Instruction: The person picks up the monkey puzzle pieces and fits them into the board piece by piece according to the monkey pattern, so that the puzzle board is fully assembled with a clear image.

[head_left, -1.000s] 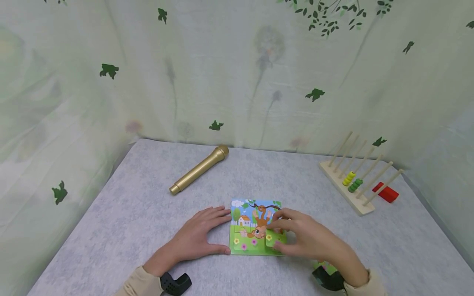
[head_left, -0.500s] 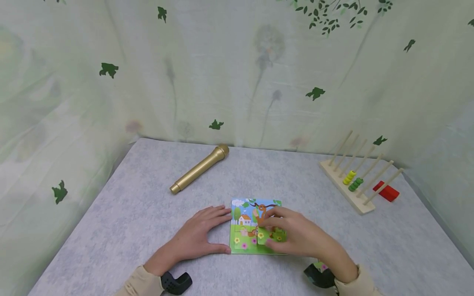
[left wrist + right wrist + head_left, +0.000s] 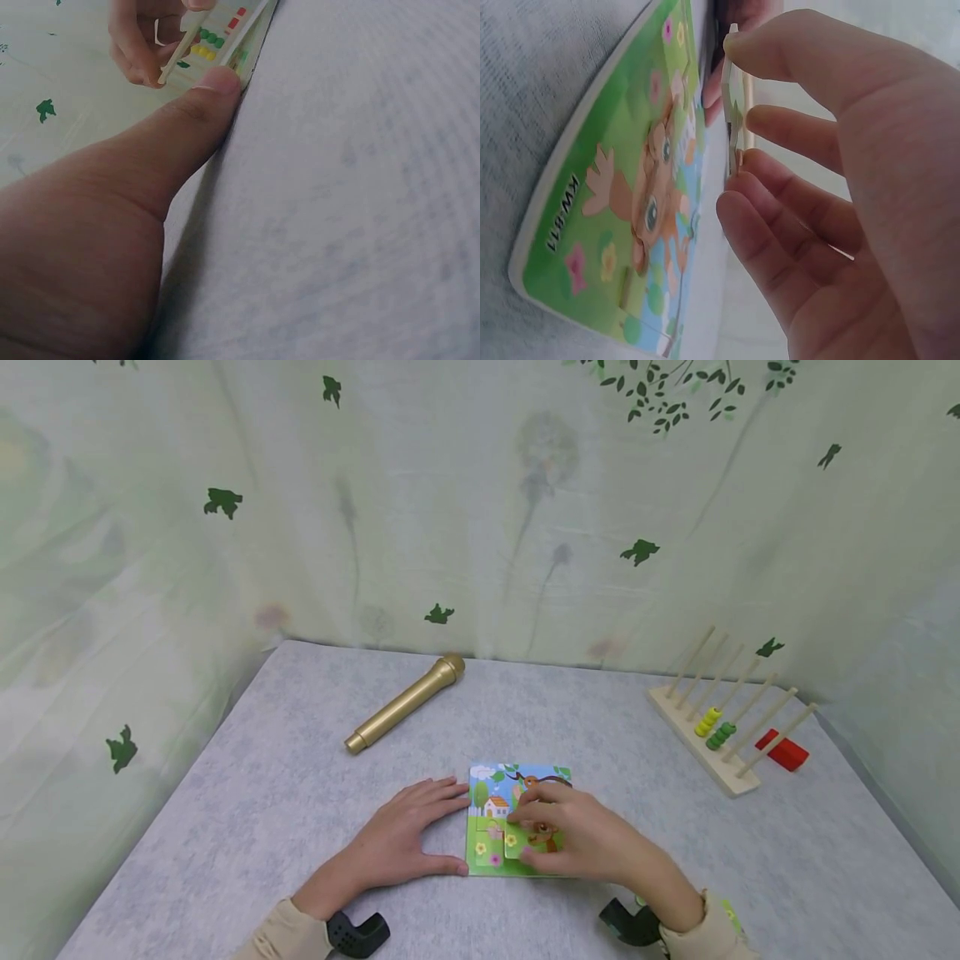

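A square puzzle board (image 3: 484,864) with a cartoon monkey, a house and flowers lies flat on the table. In my right hand (image 3: 588,835) a thin puzzle piece (image 3: 517,846) is pinched between thumb and fingertips. The right wrist view shows this puzzle piece (image 3: 733,94) edge-on, raised above the board (image 3: 622,225), which bears the print "KW-811". My left hand (image 3: 408,831) rests on the table with its fingers extended. Its thumb and fingertips touch the board's left edge; the left wrist view shows the thumb (image 3: 180,124) there. Part of the board is hidden behind my right hand.
A gold toy microphone (image 3: 405,703) lies behind the left hand. At the right stands a wooden peg rack (image 3: 705,739) with yellow and green beads, beside a red block (image 3: 783,750). A green printed piece (image 3: 731,914) shows partly beside the right cuff.
My right hand has moved left across the board with the puzzle piece pinched in it. The left hand has stayed at the board's left edge.
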Demonstrator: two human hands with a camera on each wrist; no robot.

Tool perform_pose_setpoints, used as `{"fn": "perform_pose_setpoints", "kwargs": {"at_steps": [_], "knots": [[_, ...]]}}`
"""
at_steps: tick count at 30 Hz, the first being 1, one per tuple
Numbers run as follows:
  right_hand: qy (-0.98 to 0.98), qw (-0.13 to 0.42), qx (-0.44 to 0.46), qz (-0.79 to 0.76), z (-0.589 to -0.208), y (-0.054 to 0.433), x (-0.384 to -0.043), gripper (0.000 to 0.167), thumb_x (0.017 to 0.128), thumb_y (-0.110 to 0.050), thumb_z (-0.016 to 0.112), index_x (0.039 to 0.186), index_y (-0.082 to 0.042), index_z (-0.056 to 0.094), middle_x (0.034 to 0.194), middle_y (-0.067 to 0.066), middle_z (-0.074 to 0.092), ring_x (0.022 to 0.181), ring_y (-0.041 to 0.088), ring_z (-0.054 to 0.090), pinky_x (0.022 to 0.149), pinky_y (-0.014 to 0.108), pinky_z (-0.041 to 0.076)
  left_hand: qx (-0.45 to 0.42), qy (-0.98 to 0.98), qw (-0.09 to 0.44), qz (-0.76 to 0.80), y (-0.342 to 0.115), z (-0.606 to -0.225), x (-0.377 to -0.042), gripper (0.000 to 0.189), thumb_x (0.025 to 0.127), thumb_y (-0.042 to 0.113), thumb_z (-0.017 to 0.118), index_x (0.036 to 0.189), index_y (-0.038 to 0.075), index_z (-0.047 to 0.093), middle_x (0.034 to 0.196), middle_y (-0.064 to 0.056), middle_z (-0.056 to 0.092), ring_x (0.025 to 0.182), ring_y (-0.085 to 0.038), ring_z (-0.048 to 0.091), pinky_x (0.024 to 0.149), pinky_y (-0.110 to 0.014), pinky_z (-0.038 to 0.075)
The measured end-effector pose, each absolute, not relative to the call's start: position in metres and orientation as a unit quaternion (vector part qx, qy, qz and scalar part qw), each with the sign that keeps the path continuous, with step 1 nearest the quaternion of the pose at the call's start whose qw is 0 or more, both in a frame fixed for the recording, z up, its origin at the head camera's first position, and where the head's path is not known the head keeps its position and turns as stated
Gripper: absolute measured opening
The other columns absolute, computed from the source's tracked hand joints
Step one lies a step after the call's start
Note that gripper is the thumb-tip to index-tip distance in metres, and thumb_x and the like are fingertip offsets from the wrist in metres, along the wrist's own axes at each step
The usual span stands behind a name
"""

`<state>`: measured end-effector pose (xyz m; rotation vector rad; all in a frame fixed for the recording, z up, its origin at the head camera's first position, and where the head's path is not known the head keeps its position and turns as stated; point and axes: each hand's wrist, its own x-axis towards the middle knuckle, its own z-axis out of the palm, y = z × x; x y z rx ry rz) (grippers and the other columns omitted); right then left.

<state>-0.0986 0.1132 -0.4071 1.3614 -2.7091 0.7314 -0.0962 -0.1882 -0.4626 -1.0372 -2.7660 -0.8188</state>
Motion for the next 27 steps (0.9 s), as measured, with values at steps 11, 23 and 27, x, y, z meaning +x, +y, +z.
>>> {"fn": "perform_pose_setpoints", "kwargs": {"at_steps": [11,23,27], "knots": [[-0.875,0.019,0.420,0.239,-0.420,0.096,-0.098,0.051,0.088,-0.029,0.082,0.135,-0.015,0.067,0.122,-0.004,0.068,0.100,0.007,0.064,0.099,0.037,0.059,-0.343,-0.899,0.048,-0.267,-0.188,-0.464,-0.096,0.085,0.082,0.069,0.074,0.145,0.014,0.060,0.156,-0.001,0.053,0.149,-0.023,0.042,0.126,-0.049,0.031],[-0.871,0.025,0.418,0.256,-0.435,0.087,-0.097,0.044,0.086,-0.027,0.083,0.126,-0.014,0.071,0.120,-0.006,0.070,0.093,0.002,0.062,0.086,0.022,0.057,-0.344,-0.899,0.055,-0.266,-0.188,-0.465,-0.097,0.085,0.081,0.070,0.074,0.144,0.015,0.061,0.155,0.000,0.053,0.149,-0.023,0.042,0.126,-0.048,0.032],[-0.876,0.024,0.412,0.250,-0.437,0.085,-0.095,0.045,0.086,-0.029,0.083,0.127,-0.015,0.071,0.120,-0.007,0.070,0.101,0.006,0.064,0.097,0.030,0.058,-0.345,-0.898,0.052,-0.268,-0.188,-0.465,-0.097,0.085,0.081,0.070,0.075,0.144,0.015,0.061,0.155,0.000,0.053,0.149,-0.023,0.042,0.126,-0.048,0.031]]}}
